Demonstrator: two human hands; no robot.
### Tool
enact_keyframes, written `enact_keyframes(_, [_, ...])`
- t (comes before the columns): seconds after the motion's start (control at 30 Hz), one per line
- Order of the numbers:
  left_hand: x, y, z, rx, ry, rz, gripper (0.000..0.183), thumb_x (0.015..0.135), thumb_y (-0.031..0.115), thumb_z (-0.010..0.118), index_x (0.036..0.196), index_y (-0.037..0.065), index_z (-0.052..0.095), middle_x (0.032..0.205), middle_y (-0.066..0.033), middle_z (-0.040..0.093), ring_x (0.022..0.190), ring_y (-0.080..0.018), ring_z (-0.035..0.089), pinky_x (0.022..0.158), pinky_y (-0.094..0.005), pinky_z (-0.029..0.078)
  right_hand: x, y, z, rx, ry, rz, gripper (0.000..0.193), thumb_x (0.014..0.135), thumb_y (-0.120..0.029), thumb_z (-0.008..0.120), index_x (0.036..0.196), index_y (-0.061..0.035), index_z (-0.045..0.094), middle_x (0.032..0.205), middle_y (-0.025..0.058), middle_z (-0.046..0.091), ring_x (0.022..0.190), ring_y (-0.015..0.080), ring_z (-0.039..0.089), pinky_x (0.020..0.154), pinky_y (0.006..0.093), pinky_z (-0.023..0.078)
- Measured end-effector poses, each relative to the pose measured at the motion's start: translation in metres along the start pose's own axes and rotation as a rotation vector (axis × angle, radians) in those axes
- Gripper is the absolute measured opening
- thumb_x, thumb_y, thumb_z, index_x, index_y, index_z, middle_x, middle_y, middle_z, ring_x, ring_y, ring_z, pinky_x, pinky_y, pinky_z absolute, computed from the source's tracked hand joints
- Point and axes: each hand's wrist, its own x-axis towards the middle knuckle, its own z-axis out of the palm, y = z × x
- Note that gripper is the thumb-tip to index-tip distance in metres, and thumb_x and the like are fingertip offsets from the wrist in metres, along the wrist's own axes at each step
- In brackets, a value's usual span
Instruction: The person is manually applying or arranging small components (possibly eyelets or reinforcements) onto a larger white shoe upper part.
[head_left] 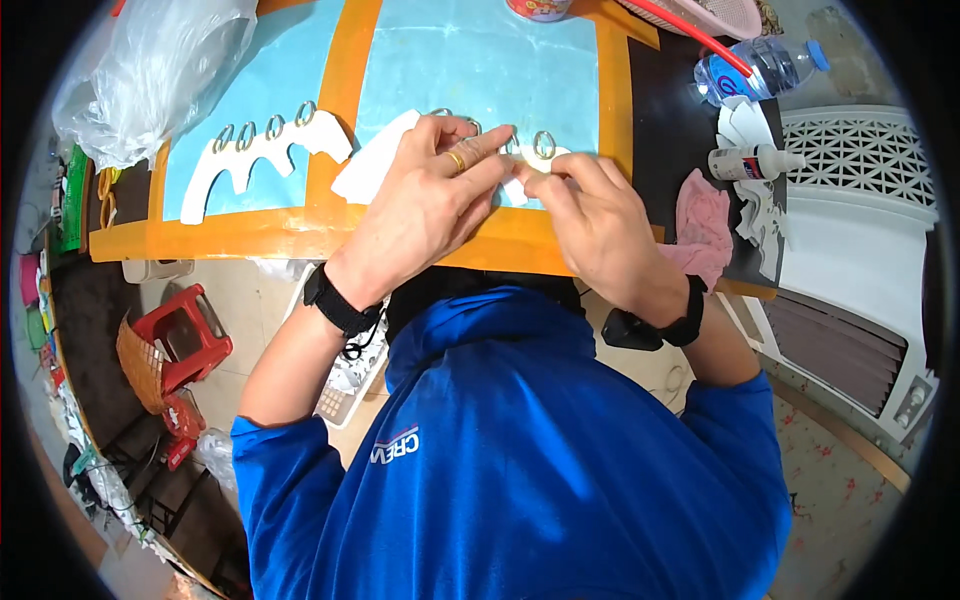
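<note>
A white scalloped piece (375, 160) lies on the blue mat (480, 60), with thin oval metal rings (544, 145) along its far edge. My left hand (430, 195) rests over its middle, fingers stretched toward the right and covering much of it. At the right end, my right hand (600, 220) is closed, thumb and forefinger pinching the piece's near edge close to my left fingertips. Exactly what lies between those fingertips is hidden. To the left, a second white scalloped piece (205, 185) carries several similar rings (275, 127) and is touched by neither hand.
Orange tape (290, 235) borders the mat. A clear plastic bag (160, 70) sits at the far left. On the right are a water bottle (760, 68), a small white bottle (750, 162), a pink cloth (703, 222) and white scraps (757, 225). A red stool (190, 335) stands below left.
</note>
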Motion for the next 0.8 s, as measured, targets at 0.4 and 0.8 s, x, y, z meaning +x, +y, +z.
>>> enact_keyframes(0.4, [0.000,0.003,0.001,0.048,0.013,0.030,0.035,0.085,0.006,0.080,0.119,0.011,0.074,0.143,-0.0074,0.071,0.121,-0.0347,0.060,0.104,-0.0437,0.053,0.003,0.003,0.007,0.222,0.256,0.129,0.036,0.079,0.012,0.074,0.108,-0.0085,0.073,0.117,0.0134,0.070,0.103,0.0376,0.066,0.089,0.0454,0.053])
enact_keyframes(0.8, [-0.002,0.003,0.001,0.080,-0.010,0.046,0.041,0.083,0.001,0.079,0.123,0.008,0.073,0.150,-0.0060,0.066,0.121,-0.0348,0.060,0.103,-0.0433,0.054,0.041,0.040,-0.002,0.094,0.106,0.013,0.013,0.079,-0.009,0.086,0.087,-0.0115,0.075,0.100,0.0021,0.064,0.122,0.0314,0.057,0.100,0.0459,0.045])
